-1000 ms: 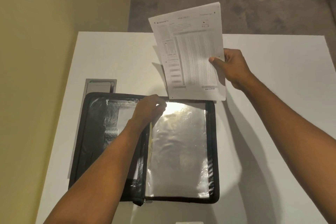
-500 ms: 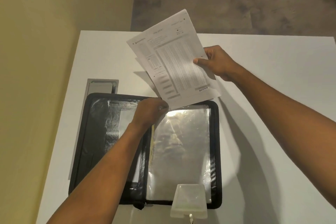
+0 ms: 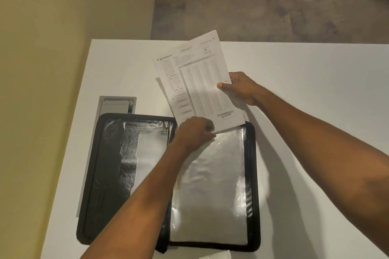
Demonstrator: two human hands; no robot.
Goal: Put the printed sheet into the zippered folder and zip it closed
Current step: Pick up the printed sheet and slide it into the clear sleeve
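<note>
One zippered folder [image 3: 168,181], black, lying unzipped and spread flat toward the near left corner of the white table [image 3: 315,90]; glossy clear plastic sleeves [image 3: 210,185] showing on its right half, count not readable. One printed sheet [image 3: 197,82], an OMR form stamped "ENTERED", tilting up above the folder's far edge, lower edge meeting the sleeve top; a second sheet behind it possibly showing at the edges, not certain. One grey recessed panel [image 3: 117,105] lying in the table just beyond the folder's far left corner. One pale object [image 3: 214,256] peeking in at the table's near edge, identity unclear.

Right hand [image 3: 240,88]: closing narrowly, thumb pressing the sheet's front at its right edge, fingers behind, pinching the sheet.

Left hand [image 3: 193,132]: curling loosely, fingertips [image 3: 210,132] pinching at the sleeve's top edge where the sheet's lower edge is resting; touching the sheet there.
</note>
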